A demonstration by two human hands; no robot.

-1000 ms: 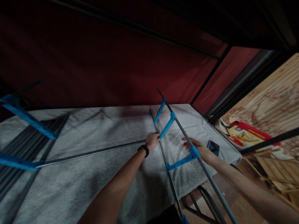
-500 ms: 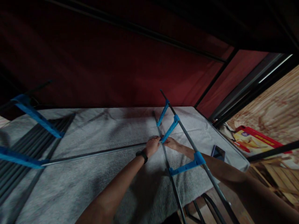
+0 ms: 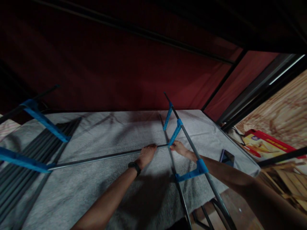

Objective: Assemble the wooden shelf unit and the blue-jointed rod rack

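A grey metal tube (image 3: 100, 158) runs crosswise between two frames made of tubes and blue plastic connectors. My left hand (image 3: 147, 155), with a dark band on its wrist, is wrapped over this tube near its right end. My right hand (image 3: 177, 148) is closed around the lower end of a blue connector (image 3: 176, 131), where the crosswise tube meets the right frame; its fingertips are partly hidden. Another blue connector (image 3: 190, 174) sits nearer to me on the right frame's long tube (image 3: 211, 182). The left frame shows a blue connector (image 3: 45, 123) leaning upward.
Several loose grey tubes (image 3: 31, 150) lie side by side at the left on a grey cloth-covered surface (image 3: 96, 188). A phone (image 3: 227, 157) lies near the right edge. A red and yellow box (image 3: 266, 145) stands beyond it. Dark red fabric (image 3: 120, 73) hangs behind.
My left hand has slid left along the crosswise tube, away from the joint. My right hand stays at the connector. The view has shifted slightly.
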